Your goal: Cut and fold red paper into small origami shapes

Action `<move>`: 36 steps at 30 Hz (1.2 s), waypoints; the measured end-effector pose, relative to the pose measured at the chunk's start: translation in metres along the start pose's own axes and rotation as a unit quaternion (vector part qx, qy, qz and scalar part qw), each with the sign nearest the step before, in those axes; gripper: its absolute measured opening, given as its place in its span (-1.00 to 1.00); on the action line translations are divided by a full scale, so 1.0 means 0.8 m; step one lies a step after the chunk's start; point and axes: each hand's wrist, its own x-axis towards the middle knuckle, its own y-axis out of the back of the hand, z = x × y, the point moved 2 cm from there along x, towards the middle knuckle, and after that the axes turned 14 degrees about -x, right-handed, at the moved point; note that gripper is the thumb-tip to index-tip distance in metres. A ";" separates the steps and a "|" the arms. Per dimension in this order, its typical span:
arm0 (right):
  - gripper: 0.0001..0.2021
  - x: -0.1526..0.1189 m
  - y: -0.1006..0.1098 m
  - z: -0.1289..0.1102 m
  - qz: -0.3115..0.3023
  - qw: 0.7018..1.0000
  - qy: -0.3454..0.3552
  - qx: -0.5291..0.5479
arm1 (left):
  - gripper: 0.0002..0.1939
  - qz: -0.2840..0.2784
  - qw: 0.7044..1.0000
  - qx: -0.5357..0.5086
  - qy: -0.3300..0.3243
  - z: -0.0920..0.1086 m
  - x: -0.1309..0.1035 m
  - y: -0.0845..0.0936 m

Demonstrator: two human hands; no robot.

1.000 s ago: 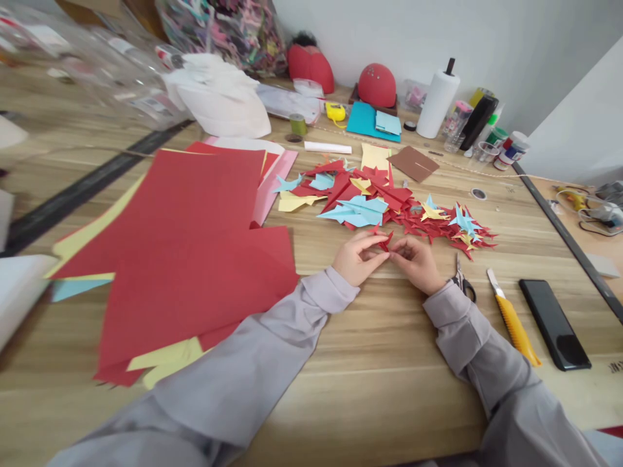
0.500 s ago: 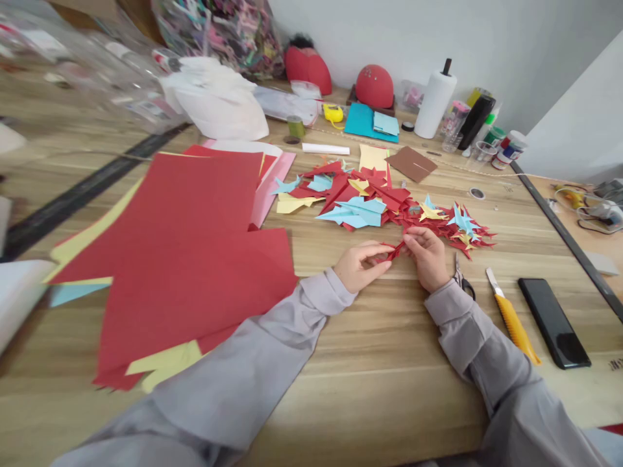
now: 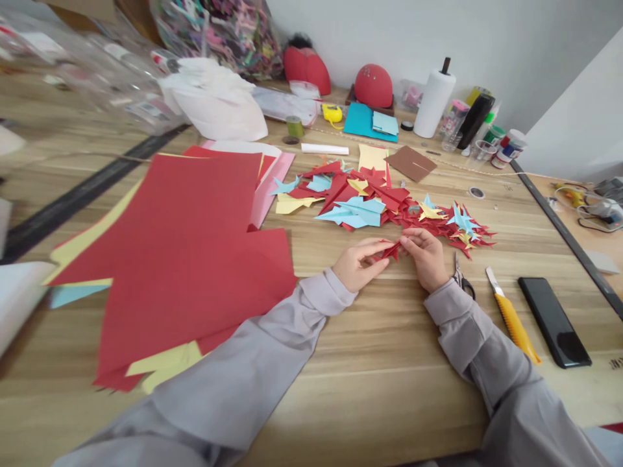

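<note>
Between my two hands is a small folded red paper piece [image 3: 392, 251], its pointed end sticking out below my fingers. My left hand [image 3: 359, 264] pinches it from the left side. At its right end, my right hand [image 3: 424, 257] grips it between thumb and fingertips. Just beyond lies a heap of folded paper figures [image 3: 360, 188], mostly red with some blue and yellow ones. A blue paper plane [image 3: 355, 213] rests at the heap's front. Scissors [image 3: 460, 275] lie by my right wrist, partly hidden by it.
Large red paper sheets [image 3: 195, 259] cover the left of the table. To the right are a yellow utility knife [image 3: 511, 318], blade exposed, and a black phone [image 3: 555, 322]. Along the back stand a white bottle [image 3: 435, 107], a yellow tape measure [image 3: 332, 113] and several small jars.
My fingers have shifted slightly on the red paper piece, which is turned so that a point now shows downward. My right fingertips have moved a little left.
</note>
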 end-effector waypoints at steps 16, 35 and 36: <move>-0.68 -0.002 -0.004 -0.005 0.003 0.999 0.007 -0.032 | -0.83 0.092 0.995 0.007 -0.029 -0.014 0.004 0.007; -0.65 -0.002 -0.002 -0.005 -0.006 0.999 0.016 -0.030 | -0.84 0.063 0.996 0.050 -0.027 -0.015 0.009 0.010; -0.65 -0.002 -0.002 -0.005 -0.006 0.999 0.016 -0.032 | -0.84 0.062 0.996 0.050 -0.026 -0.015 0.009 0.010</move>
